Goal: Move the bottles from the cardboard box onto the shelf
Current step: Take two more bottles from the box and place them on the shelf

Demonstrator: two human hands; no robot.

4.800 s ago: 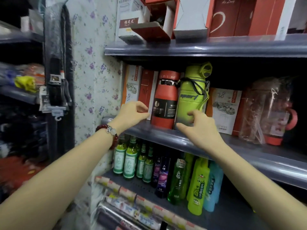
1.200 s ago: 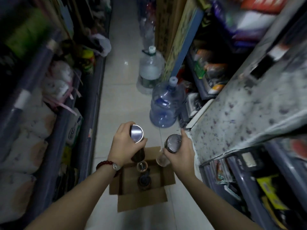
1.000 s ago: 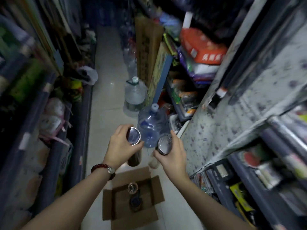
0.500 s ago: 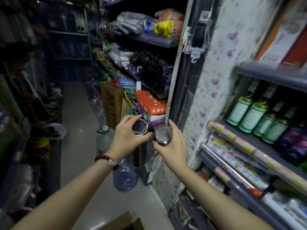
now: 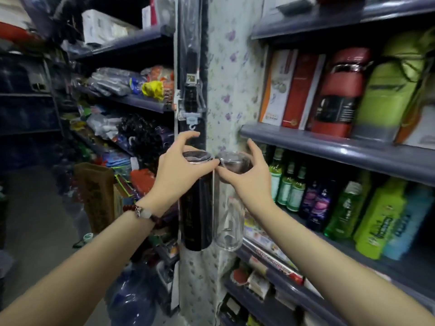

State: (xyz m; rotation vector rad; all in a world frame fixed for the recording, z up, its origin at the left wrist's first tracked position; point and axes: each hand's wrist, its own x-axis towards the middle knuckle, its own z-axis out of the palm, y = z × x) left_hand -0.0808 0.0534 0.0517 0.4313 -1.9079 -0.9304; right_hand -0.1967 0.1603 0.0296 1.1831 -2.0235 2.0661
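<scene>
Head view: both arms reach forward at chest height, in front of a floral-papered post between two shelving bays.

Left hand grips the black bottle from above, fingers wrapped round its silver cap; the bottle hangs upright, in the air. A bead bracelet sits on that wrist.

Right hand grips the clear bottle the same way, by its top, thumb and fingers closed round the rim. It hangs upright too, just beside the black bottle; the two seem to touch along their sides, though motion blur makes the contact uncertain.

Both bottles sit lower than the shelf edge and left of it, not yet on it. On that shelf: a red flask, a green flask, and boxes left of them. Shelf below holds rows of green, purple and blue bottles, blurred.

Cardboard box: not in frame. A water jug stands on the floor, bottom left
</scene>
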